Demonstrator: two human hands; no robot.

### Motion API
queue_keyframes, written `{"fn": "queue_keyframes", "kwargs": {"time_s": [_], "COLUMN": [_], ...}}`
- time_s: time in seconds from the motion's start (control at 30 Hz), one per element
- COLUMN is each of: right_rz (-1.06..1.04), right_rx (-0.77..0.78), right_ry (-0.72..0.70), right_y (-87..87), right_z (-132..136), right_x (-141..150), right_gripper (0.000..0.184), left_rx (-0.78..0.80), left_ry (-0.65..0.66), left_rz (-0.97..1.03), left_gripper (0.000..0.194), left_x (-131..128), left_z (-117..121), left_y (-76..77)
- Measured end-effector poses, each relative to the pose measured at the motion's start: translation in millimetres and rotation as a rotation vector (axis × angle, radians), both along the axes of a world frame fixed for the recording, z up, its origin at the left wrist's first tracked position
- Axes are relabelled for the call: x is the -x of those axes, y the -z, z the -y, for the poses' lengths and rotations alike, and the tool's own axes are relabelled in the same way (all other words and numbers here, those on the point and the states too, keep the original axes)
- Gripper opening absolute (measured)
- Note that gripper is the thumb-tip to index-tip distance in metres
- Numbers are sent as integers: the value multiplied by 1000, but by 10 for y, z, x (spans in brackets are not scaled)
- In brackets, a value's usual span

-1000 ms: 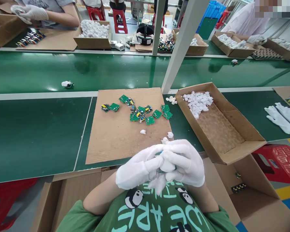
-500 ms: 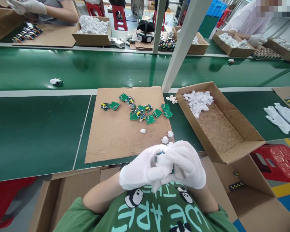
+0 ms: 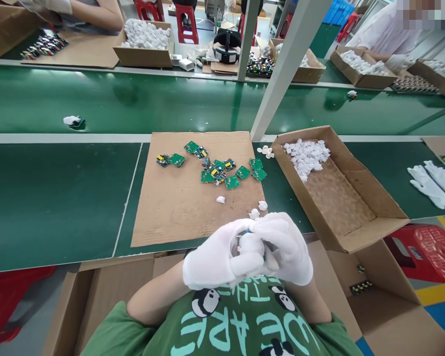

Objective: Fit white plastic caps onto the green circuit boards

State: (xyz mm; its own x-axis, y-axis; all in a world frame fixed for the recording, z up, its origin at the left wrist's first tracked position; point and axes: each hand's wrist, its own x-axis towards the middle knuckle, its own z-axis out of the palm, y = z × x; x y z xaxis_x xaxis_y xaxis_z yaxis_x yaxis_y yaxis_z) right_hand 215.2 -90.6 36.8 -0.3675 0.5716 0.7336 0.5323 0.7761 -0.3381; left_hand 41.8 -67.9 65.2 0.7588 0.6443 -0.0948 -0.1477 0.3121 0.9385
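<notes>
My left hand [image 3: 217, 259] and my right hand [image 3: 287, 247], both in white gloves, are pressed together close to my chest. Between the curled fingers sits a small white part with a bit of green circuit board [image 3: 249, 243]; most of it is hidden. Just beyond the hands lies a cardboard sheet [image 3: 178, 207] with several green circuit boards [image 3: 215, 170] scattered on it and three loose white plastic caps [image 3: 254, 213] near its front right corner.
An open cardboard box [image 3: 359, 198] at the right holds several white caps [image 3: 306, 153]. A green conveyor belt [image 3: 133, 106] carries a small white part [image 3: 72, 120]. White gloves [image 3: 430, 183] lie far right. Other people work at boxes across the belt. A metal post [image 3: 282, 69] rises ahead.
My hands have kept working the small part between the fingers, shifting slightly. The white part on the belt has drifted to the left.
</notes>
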Motion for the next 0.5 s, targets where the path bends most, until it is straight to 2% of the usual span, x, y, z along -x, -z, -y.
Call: {"fn": "queue_keyframes", "kwargs": {"time_s": [0.1, 0.17, 0.23, 0.4, 0.5], "right_rz": [25, 25, 28, 140, 68], "right_rx": [14, 22, 26, 61, 68], "right_ry": [-6, -8, 8, -4, 10], "right_y": [-4, -9, -20, -59, -61], "right_z": [14, 23, 24, -9, -20], "right_x": [7, 5, 4, 11, 27], "right_gripper": [43, 47, 53, 37, 39], "left_rx": [1, 52, 100, 84, 88], "left_ry": [-13, 5, 33, 14, 48], "left_rz": [-3, 45, 54, -95, -52], "left_gripper": [13, 5, 7, 9, 8], "left_x": [5, 13, 19, 26, 46], "left_z": [3, 11, 20, 16, 2], "left_y": [16, 45, 64, 22, 19]}}
